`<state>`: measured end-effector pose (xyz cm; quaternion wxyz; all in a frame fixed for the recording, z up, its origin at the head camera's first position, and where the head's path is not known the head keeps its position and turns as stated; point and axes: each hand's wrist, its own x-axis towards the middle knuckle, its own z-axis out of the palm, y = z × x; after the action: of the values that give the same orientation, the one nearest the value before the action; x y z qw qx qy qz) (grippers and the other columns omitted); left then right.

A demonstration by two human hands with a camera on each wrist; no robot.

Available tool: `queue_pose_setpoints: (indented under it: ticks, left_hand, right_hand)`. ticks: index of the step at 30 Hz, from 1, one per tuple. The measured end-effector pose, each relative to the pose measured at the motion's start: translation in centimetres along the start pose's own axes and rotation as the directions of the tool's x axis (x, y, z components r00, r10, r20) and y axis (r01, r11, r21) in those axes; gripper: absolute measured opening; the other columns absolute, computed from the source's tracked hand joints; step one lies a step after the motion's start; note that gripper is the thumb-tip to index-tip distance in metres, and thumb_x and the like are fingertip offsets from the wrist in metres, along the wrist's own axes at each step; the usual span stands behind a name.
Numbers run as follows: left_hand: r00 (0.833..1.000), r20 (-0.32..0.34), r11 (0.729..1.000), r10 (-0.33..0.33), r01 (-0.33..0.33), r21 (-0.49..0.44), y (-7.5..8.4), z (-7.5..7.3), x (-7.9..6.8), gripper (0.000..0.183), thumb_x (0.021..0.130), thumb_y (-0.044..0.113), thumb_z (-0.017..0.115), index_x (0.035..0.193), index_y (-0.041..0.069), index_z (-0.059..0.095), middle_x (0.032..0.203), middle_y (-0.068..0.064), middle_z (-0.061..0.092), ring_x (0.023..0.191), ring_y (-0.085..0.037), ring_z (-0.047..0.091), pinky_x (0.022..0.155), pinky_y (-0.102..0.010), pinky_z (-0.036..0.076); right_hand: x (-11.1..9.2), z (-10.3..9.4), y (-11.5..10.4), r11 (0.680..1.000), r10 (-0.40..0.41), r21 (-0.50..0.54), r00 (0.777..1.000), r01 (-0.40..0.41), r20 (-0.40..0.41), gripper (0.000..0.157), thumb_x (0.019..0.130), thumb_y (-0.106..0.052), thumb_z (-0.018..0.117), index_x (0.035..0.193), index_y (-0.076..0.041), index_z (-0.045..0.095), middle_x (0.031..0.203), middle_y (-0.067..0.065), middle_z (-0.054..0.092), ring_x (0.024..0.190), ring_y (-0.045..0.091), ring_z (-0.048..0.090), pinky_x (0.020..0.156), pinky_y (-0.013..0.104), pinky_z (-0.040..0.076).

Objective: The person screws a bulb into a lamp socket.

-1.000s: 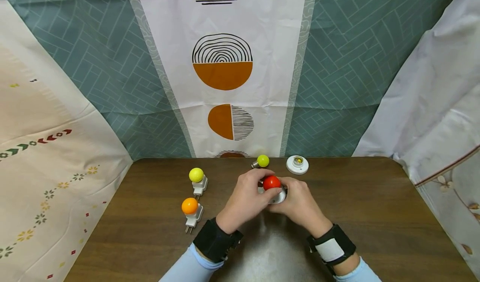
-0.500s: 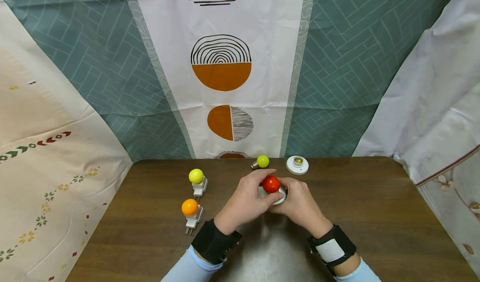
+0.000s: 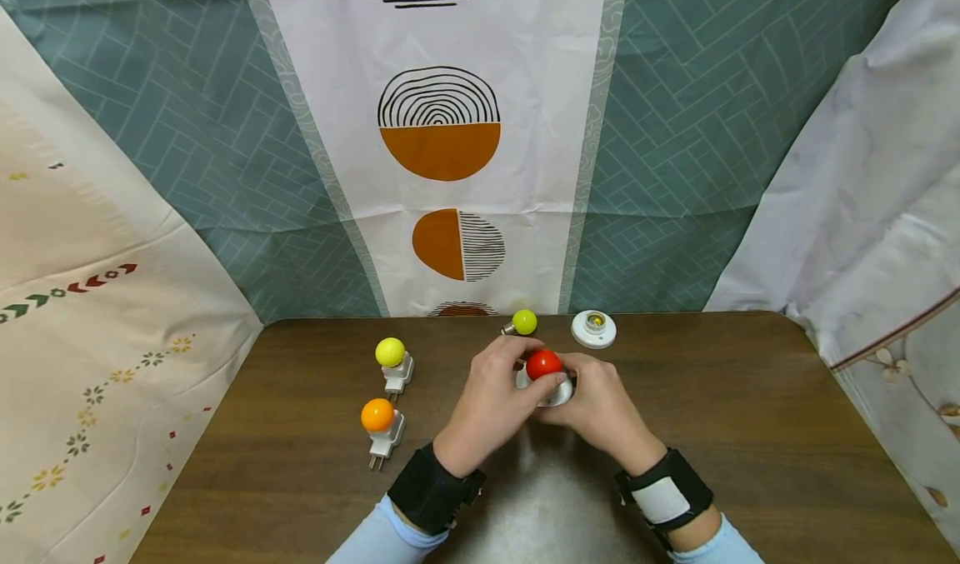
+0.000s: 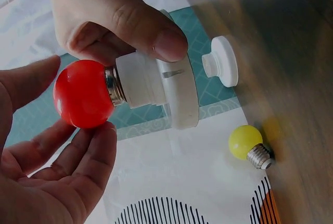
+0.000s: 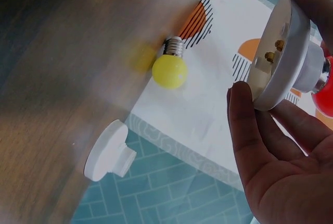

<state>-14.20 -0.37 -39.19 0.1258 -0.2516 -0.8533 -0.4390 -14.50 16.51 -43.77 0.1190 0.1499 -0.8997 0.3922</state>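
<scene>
My left hand (image 3: 489, 393) has its thumb and fingers around a round red light bulb (image 4: 83, 95). A white round lamp holder (image 4: 180, 91) is gripped by my right hand (image 3: 596, 393), thumb on one side of its base and fingers on the other. The bulb's metal screw end enters the holder's socket, with some thread still showing in the left wrist view. Two brass screws (image 5: 269, 56) show on the holder's hollow underside. Both things are held up over the brown table (image 3: 735, 431).
A loose yellow bulb (image 3: 525, 322) lies at the table's back edge, beside a second white lamp holder (image 3: 594, 329). To the left lie two white plug adapters, one bearing a yellow bulb (image 3: 390, 351), the other an orange bulb (image 3: 377, 415). Patterned cloth hangs behind.
The left thumb and fingers shift slightly around the red bulb. The right hand keeps the lamp holder in nearly the same place.
</scene>
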Motion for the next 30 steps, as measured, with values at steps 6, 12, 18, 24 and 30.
queue_pose_setpoints:
  ticks: [6, 12, 18, 24, 30]
  left_hand:
    - [1.0, 0.025, 1.0, 0.008, -0.008, 0.009, 0.1, -0.13, 0.0, 0.035, 0.082, 0.028, 0.071, 0.112, 0.013, 0.061, 0.105, 0.005, 0.056, 0.09, -0.007, 0.052, 0.076, -0.02, 0.045]
    - [0.997, 0.074, 0.999, 0.035, -0.035, -0.006, 0.0, -0.4, 0.08, 0.033, 0.084, 0.019, 0.068, 0.115, 0.012, 0.06, 0.111, 0.004, 0.056, 0.097, -0.006, 0.051, 0.083, -0.023, 0.045]
    - [0.991, 0.129, 0.998, 0.041, -0.035, -0.047, -0.09, -0.63, 0.07, 0.034, 0.086, 0.015, 0.066, 0.119, 0.015, 0.058, 0.117, 0.006, 0.054, 0.102, -0.006, 0.05, 0.086, -0.02, 0.041]
    - [0.995, 0.086, 0.998, 0.054, -0.05, -0.046, 0.01, -0.69, 0.11, 0.037, 0.084, 0.022, 0.069, 0.119, 0.015, 0.058, 0.116, 0.004, 0.056, 0.102, -0.007, 0.05, 0.086, -0.023, 0.042]
    - [0.999, -0.039, 0.998, -0.035, 0.033, -0.048, 0.28, -0.55, -0.02, 0.041, 0.078, 0.034, 0.074, 0.113, 0.015, 0.061, 0.105, 0.005, 0.057, 0.095, -0.013, 0.054, 0.08, -0.024, 0.044]
  right_hand:
    - [0.01, -0.04, -0.24, 1.0, 0.006, -0.001, 1.0, -0.006, 0.005, 0.062, 0.053, -0.034, 0.087, 0.108, -0.016, 0.065, 0.097, -0.01, 0.061, 0.083, 0.004, 0.056, 0.07, 0.024, 0.048]
    - [0.05, 0.03, -0.31, 1.0, 0.003, 0.001, 1.0, -0.003, 0.009, 0.057, 0.055, -0.032, 0.086, 0.105, -0.016, 0.065, 0.096, -0.011, 0.06, 0.08, 0.004, 0.056, 0.069, 0.021, 0.047]
    - [0.01, 0.15, -0.32, 1.0, -0.009, 0.004, 1.0, 0.009, 0.001, 0.057, 0.055, -0.032, 0.087, 0.105, -0.016, 0.064, 0.096, -0.01, 0.06, 0.08, 0.005, 0.056, 0.07, 0.022, 0.048]
    - [0.06, 0.09, -0.36, 1.0, -0.011, -0.008, 1.0, 0.011, -0.009, 0.059, 0.054, -0.033, 0.087, 0.106, -0.016, 0.065, 0.096, -0.01, 0.061, 0.081, 0.005, 0.056, 0.071, 0.024, 0.048]
    - [0.13, 0.04, -0.35, 1.0, -0.008, -0.01, 1.0, 0.007, -0.012, 0.06, 0.055, -0.034, 0.087, 0.107, -0.015, 0.065, 0.098, -0.01, 0.061, 0.084, 0.005, 0.056, 0.072, 0.027, 0.049]
